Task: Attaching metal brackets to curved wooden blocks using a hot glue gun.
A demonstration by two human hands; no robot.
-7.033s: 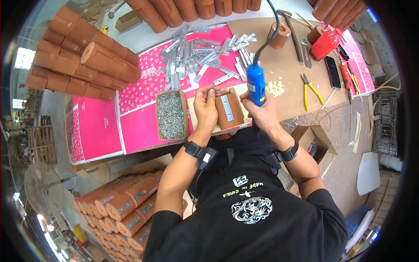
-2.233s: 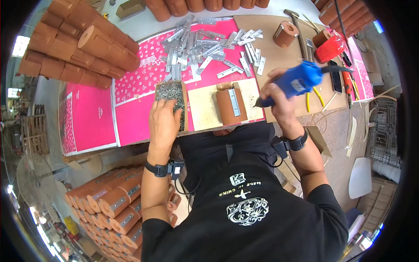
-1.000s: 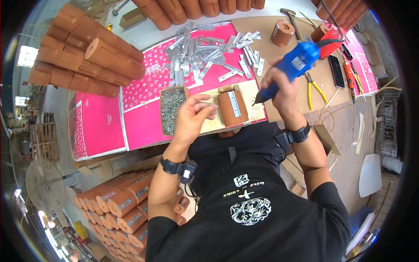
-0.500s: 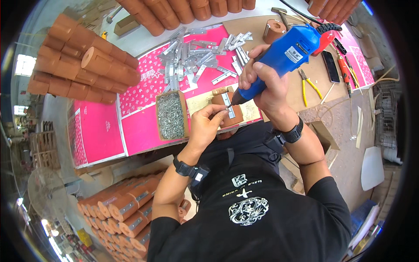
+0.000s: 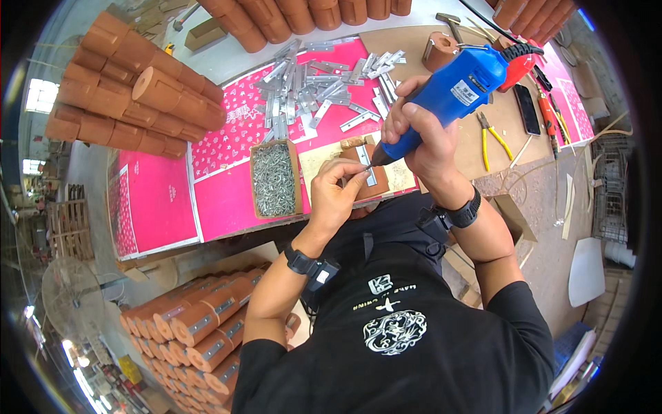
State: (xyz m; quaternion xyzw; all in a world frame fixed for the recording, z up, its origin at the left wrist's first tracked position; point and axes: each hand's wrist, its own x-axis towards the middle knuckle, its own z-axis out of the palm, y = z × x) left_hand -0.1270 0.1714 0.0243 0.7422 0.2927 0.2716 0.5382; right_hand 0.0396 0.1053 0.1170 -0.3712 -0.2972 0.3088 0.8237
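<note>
My right hand (image 5: 433, 138) is wrapped round a blue electric screwdriver (image 5: 458, 86), its black nose slanting down to the left. The bit meets a silver metal strip (image 5: 373, 176) with holes, which lies on a terracotta-brown cylinder (image 5: 378, 188). Thumb and forefinger of my left hand (image 5: 334, 192) are pinched together beside the bit's tip, over the strip. Whatever they hold is too small to make out. Left of that hand stands an open cardboard box (image 5: 298, 181) full of small screws (image 5: 274, 176).
Loose metal strips (image 5: 321, 90) are heaped beyond my hands. Brown cylinders (image 5: 131, 90) are stacked at the left, with more (image 5: 207, 324) below the table. Yellow-handled pliers (image 5: 494, 141), a black phone (image 5: 525, 110) and a hammer (image 5: 449, 26) lie to the right.
Both hands stay at the strip, the bit still beside my left fingertips. The whole view has shifted slightly, and the screwdriver is turned a little.
</note>
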